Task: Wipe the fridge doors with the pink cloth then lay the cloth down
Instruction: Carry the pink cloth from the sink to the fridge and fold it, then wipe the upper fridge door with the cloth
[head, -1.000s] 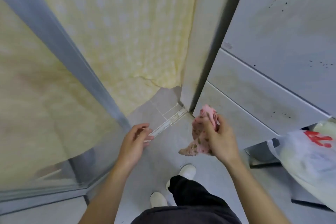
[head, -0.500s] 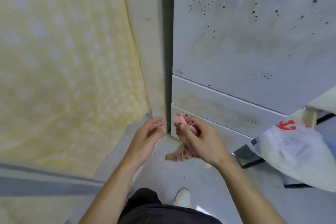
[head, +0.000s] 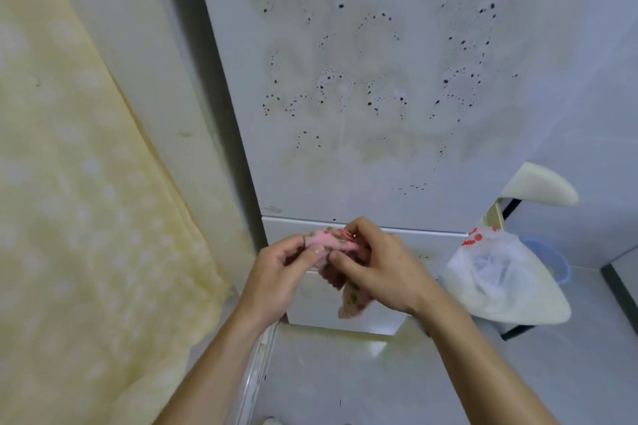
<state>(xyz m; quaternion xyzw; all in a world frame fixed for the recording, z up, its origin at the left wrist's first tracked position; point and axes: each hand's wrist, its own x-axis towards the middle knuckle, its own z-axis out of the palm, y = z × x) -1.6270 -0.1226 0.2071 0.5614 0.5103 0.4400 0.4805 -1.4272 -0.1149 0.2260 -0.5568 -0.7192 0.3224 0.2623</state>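
The white fridge's upper door [head: 379,86] fills the top of the head view and is covered with dark specks and smeared stains. Below it sit narrower lower doors [head: 428,245]. In front of their seam I hold the pink cloth [head: 331,241], bunched and stained, with a tail hanging down. My left hand [head: 276,272] pinches its left end. My right hand [head: 376,266] grips its right part, fingers curled over it. Both hands are a little away from the door surface.
A yellow dotted curtain [head: 79,217] hangs at the left beside a cream wall edge [head: 145,62]. At the right a white plastic bag [head: 497,272] with red print hangs on a chair with a white seat edge [head: 542,186]; a blue bucket [head: 556,259] stands behind it.
My view has swung up from the floor to the fridge's upper door. My left hand has come in and taken hold of the cloth that my right hand held alone.
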